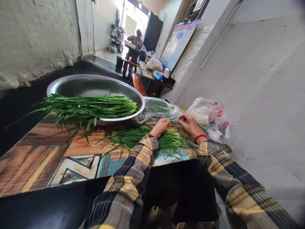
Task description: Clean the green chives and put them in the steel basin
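My left hand (162, 126) is closed round a few garlic chives, whose pale ends stick out to the right. Beside it my right hand (190, 124), with a red bracelet at the wrist, pinches at those ends with thumb and forefinger. Under and between both hands a loose pile of garlic chives (170, 139) lies on the table. A larger bundle of chives (102, 106) rests in a wide metal basin (95, 82) to the left, its leaf tips hanging over the rim.
Behind my hands lies a clear plastic bag (159, 106) with something green inside. A bag with white and red contents (207, 113) stands by the right wall. The wood-patterned table (38, 159) ends close to me. Farther off, a person (137, 39) is at another table.
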### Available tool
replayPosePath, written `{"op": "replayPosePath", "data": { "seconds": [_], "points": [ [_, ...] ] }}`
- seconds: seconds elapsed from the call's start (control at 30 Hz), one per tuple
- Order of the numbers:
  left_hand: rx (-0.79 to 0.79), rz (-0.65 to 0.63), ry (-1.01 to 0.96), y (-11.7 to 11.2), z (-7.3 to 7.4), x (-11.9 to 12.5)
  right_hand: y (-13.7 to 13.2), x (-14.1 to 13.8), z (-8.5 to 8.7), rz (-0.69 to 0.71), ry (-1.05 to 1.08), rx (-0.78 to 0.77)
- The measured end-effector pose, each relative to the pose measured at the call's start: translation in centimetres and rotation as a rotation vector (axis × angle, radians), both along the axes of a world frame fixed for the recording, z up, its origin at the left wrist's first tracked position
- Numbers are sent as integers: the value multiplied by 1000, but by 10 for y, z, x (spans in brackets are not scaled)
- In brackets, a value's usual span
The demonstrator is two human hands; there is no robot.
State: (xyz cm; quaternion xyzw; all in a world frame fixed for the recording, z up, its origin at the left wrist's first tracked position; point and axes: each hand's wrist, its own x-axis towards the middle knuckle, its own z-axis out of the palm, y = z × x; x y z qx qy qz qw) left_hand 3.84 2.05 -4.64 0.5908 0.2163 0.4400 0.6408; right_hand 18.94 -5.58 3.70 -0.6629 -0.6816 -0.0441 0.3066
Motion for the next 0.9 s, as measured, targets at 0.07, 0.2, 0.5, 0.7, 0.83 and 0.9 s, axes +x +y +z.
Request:
{"op": "replayPosePath", "data": {
  "seconds": [0.07,0.2,0.5,0.7,0.83,0.9],
  "points": [
    [-16,-14,0,1,0,1,2,2,0,14,45,-7],
    [-39,-28,2,1,-1,1,3,5,1,21,207,-8],
    [-55,-44,9,-4,-1,-4,23,-7,-28,-35,668,62],
    [-75,-3,16,-3,-1,-9,28,11,-14,-57,797,109],
    [-86,3,20,-3,-1,-11,11,19,-10,-25,731,26],
    [-93,-1,26,-2,-1,-11,2,16,-12,7,580,-17]
  ]
}}
